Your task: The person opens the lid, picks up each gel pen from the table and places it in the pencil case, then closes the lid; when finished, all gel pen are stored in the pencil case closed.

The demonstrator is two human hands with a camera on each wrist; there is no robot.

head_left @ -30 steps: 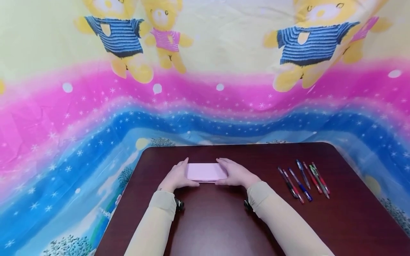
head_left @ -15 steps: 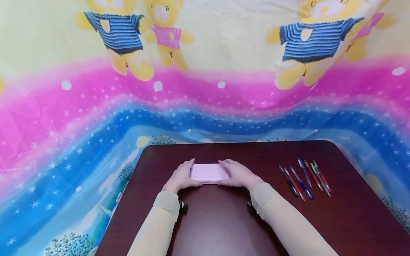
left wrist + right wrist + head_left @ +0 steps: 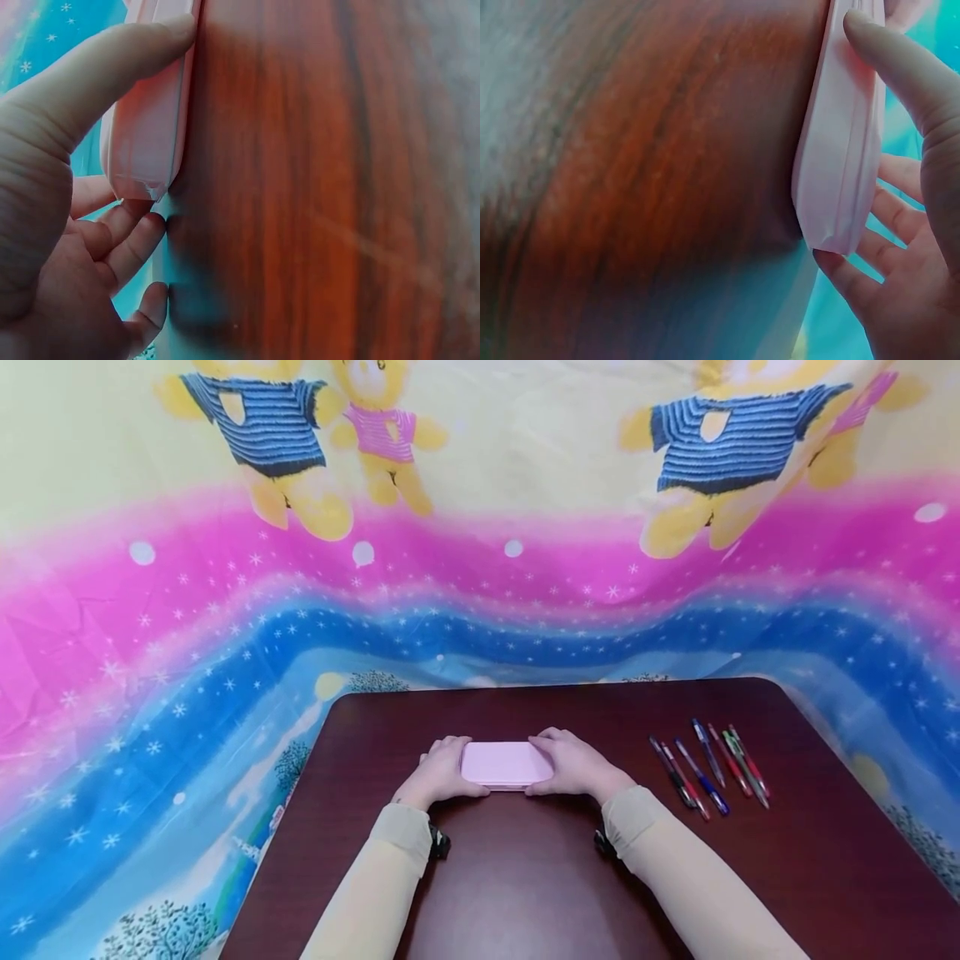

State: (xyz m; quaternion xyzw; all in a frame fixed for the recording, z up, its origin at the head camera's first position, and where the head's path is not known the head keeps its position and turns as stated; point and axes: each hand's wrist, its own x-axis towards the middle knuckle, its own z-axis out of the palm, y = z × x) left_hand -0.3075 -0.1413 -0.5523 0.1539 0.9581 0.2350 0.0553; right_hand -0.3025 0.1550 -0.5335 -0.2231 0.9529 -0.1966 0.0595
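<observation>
A pink pencil case (image 3: 506, 763), a flat rectangular box with rounded corners, lies lengthwise across the dark table. My left hand (image 3: 442, 770) grips its left end, and my right hand (image 3: 576, 763) grips the right end. In the left wrist view the thumb (image 3: 112, 71) presses the long front side, while the fingers reach round the end of the case (image 3: 146, 142). Much the same shows in the right wrist view: thumb (image 3: 907, 64) on the front side, fingers behind and at the end of the case (image 3: 836, 157). A seam runs along its side.
Several pens (image 3: 708, 768) in red, blue, black and green lie side by side at the right of the brown table (image 3: 495, 877). A cloth printed with bears (image 3: 480, 577) hangs behind the table and along its left side.
The pink pencil case has slid a little to the right along the table with both hands. The fingers of the left hand have closed in more on its end. The pens lie as before.
</observation>
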